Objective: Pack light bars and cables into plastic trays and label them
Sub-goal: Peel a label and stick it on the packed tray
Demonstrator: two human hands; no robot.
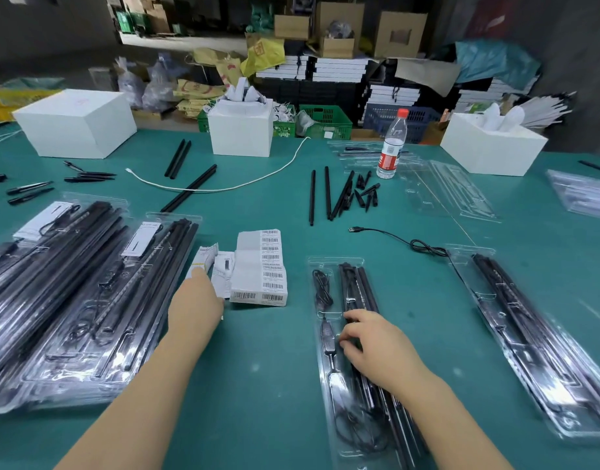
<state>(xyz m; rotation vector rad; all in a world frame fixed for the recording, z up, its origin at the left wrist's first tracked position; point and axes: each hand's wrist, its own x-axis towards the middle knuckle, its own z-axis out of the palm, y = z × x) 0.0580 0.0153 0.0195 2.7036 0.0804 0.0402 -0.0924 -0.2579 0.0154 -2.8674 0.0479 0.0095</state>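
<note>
Black light bars and a coiled black cable are lying in the clear plastic tray right of the white barcode label sheet; finished trays are sitting left of it. Labelling is pending. The right hand is curling onto the bars, while the left hand is reaching toward the paper slips, its grip hidden.
</note>
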